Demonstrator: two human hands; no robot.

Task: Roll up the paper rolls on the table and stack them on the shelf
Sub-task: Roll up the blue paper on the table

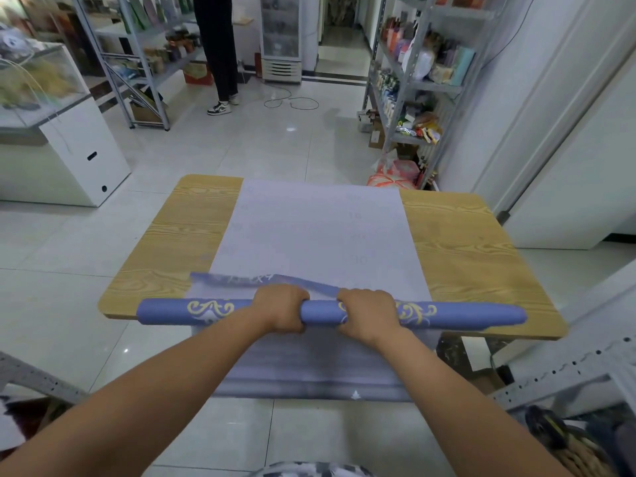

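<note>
A blue paper roll (461,315) with gold ornament lies across the near edge of the wooden table (464,242). My left hand (280,306) and my right hand (370,313) grip the roll side by side near its middle, fingers curled over the top. Beyond the hands, the pale unrolled sheet (320,232) lies flat, white side up, reaching the table's far edge. A loose flap of the sheet (237,278) lifts just behind the roll. More of the paper (309,370) hangs off the near edge below the roll.
Metal shelves (413,87) with goods stand at the back right, and another shelf unit (144,60) at the back left. A person's legs (220,56) stand by the left shelves. A white display counter (69,156) sits left. A perforated metal rack (568,370) is at my near right.
</note>
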